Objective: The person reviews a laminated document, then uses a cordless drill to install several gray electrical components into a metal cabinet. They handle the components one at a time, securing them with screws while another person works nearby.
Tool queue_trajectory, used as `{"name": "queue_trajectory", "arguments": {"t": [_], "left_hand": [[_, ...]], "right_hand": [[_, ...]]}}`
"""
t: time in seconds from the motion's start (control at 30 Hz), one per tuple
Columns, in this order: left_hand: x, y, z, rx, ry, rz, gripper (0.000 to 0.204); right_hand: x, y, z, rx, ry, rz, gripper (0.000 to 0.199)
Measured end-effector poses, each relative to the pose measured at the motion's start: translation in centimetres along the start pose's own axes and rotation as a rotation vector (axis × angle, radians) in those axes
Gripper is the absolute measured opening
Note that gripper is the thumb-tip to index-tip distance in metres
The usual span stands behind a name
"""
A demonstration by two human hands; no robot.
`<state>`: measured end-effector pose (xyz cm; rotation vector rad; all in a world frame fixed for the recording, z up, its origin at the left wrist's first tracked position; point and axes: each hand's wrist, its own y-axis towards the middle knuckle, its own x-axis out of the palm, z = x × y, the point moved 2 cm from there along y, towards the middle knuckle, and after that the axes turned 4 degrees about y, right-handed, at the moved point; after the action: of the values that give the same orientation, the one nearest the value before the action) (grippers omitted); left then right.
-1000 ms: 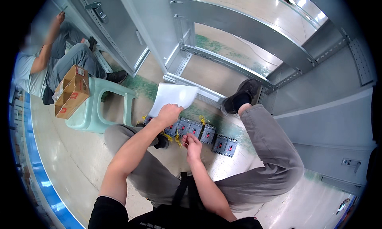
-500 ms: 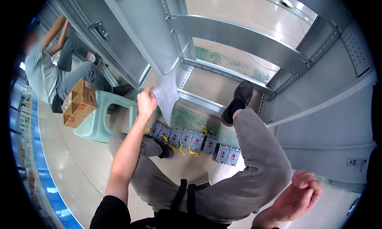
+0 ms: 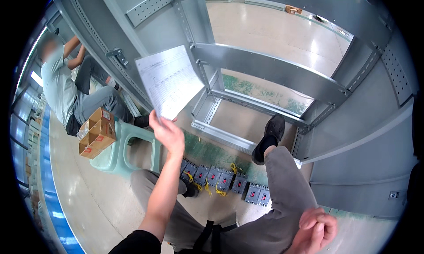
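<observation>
Fingers of my left hand [image 3: 167, 134] pinch the lower edge of a printed sheet of paper [image 3: 169, 81], thumb on the near face, holding it up and tilted in front of the grey metal cabinet frame [image 3: 269, 68]. Against that frame, the sheet covers its left upright and reaches toward the crossbar. My right hand [image 3: 316, 229] sits low, well clear of the frame on its near right side, resting at my right knee with the fingers curled into a loose fist; I cannot tell whether anything is inside it.

On the floor just in front of the frame's bottom rail lies a row of dark circuit breakers [image 3: 225, 181] with yellow ties among them, between my legs. My black shoe [image 3: 269, 137] is planted at the frame's lower edge. Left of the frame stands a pale green plastic stool [image 3: 121, 154] carrying a cardboard box [image 3: 96, 132], and beyond it another person [image 3: 73, 90] sits working at the neighbouring panel
</observation>
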<state>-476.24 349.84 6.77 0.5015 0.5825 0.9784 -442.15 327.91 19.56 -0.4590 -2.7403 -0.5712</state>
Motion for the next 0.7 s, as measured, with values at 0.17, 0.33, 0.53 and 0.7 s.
{"name": "queue_trajectory", "arguments": {"t": [0.17,0.33,0.53,0.7], "left_hand": [[5.2,0.5,-3.8,0.106,0.155,-0.063,0.036],[12.0,2.6,-4.8,0.015,0.067,-0.075,0.028],[18.6,3.1,-14.7,-0.155,0.723,-0.399,0.021],[22.1,0.4,-20.4,-0.818,0.188,-0.772,0.025]], "right_hand": [[0.4,0.0,-0.1,0.026,0.036,-0.012,0.015],[0.3,0.3,0.1,-0.001,0.044,-0.079,0.015],[0.3,1.3,0.1,0.016,0.154,-0.158,0.013],[-0.2,2.1,-0.3,0.056,0.154,-0.17,0.014]]}}
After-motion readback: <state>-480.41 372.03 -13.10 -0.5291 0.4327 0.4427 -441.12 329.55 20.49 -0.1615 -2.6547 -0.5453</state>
